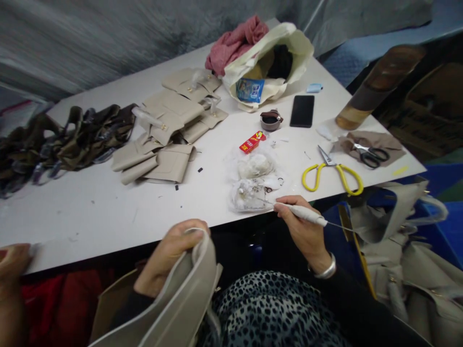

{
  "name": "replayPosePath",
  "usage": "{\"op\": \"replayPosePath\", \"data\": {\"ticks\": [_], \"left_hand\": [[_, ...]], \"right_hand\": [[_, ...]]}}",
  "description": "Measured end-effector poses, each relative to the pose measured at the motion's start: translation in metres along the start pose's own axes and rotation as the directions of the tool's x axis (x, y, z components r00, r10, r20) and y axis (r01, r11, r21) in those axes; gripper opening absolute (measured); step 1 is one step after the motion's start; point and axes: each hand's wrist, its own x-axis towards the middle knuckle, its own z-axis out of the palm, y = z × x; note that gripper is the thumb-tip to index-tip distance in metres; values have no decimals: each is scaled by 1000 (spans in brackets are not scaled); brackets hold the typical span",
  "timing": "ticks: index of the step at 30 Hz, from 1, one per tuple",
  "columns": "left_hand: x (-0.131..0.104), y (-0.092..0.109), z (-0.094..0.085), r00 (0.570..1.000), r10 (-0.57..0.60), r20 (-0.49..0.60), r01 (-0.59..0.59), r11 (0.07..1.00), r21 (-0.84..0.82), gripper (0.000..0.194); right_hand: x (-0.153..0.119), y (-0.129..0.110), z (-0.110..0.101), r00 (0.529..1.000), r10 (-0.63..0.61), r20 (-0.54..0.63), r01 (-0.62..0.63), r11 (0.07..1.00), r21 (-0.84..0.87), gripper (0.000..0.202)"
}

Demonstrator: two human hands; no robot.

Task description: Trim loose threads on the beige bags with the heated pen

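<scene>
My left hand (pixel 173 253) grips the upper edge of a beige leather-like bag (pixel 191 299), its thumb over the rim. The bag hangs down over my lap, and its lower part is out of view. In my right hand (pixel 306 236) is a white corded pen-shaped tool (pixel 306 213), pinched near its front. The tool's thin tip points left at a crumpled clear plastic wrapping with whitish, dark-flecked material (pixel 248 195) at the table's front edge. Whether the tip touches it I cannot tell. A second whitish lump (pixel 255 165) lies just behind.
Yellow-handled scissors (pixel 331 173), black-handled scissors (pixel 371 155), a phone (pixel 302 111) and a bottle (pixel 376 89) occupy the right side. Beige pieces (pixel 173 115) and dark straps (pixel 90 135) are piled left. Another person's hand (pixel 14 262) is at far left. More beige bags (pixel 398 255) sit at right.
</scene>
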Motion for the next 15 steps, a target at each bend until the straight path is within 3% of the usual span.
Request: {"op": "replayPosePath", "data": {"ticks": [2, 4, 7, 9, 13, 15], "left_hand": [[16, -9, 29, 997, 73, 27, -77, 984, 164, 22], [30, -19, 61, 975, 195, 111, -223, 897, 382, 12], [40, -28, 90, 941, 262, 214, -338, 766, 546, 17], [42, -26, 89, 949, 266, 172, -315, 748, 584, 19], [47, -15, 59, 977, 212, -12, -169, 808, 564, 17], [51, -13, 47, 984, 174, -47, -122, 838, 531, 19]], "right_hand": [[-3, 0, 1, 996, -85, -9, 84, 993, -80, 10], [-3, 0, 0, 988, -155, 0, 153, 976, -153, 7], [-2, 2, 0, 977, -210, 19, 210, 955, -210, 5], [-1, 3, 2, 974, -226, 26, 226, 950, -213, 5], [3, 5, 8, 958, -279, 62, 286, 929, -237, 6], [5, 6, 10, 950, -299, 86, 311, 917, -248, 6]]}}
